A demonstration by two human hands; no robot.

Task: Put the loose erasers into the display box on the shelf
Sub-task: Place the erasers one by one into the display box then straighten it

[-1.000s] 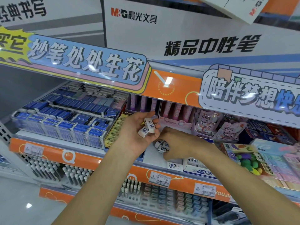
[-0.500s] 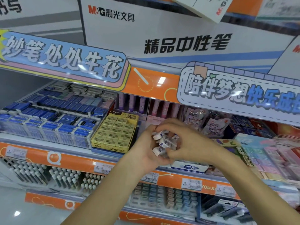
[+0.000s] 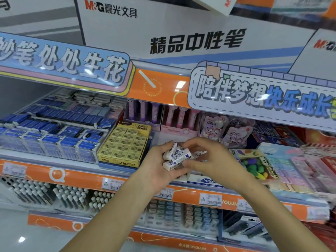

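Here the left hand (image 3: pixel 156 166) cups small white rectangular erasers (image 3: pixel 177 156); the right hand (image 3: pixel 212 157) pinches one.

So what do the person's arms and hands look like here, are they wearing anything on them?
Both arms are bare as far as the picture shows: no sleeves reach the forearms. The left hand and right hand have no gloves, and no watch, bracelet or ring is visible on them. The fingernails that show look short and unpainted. Both forearms enter from the bottom edge.
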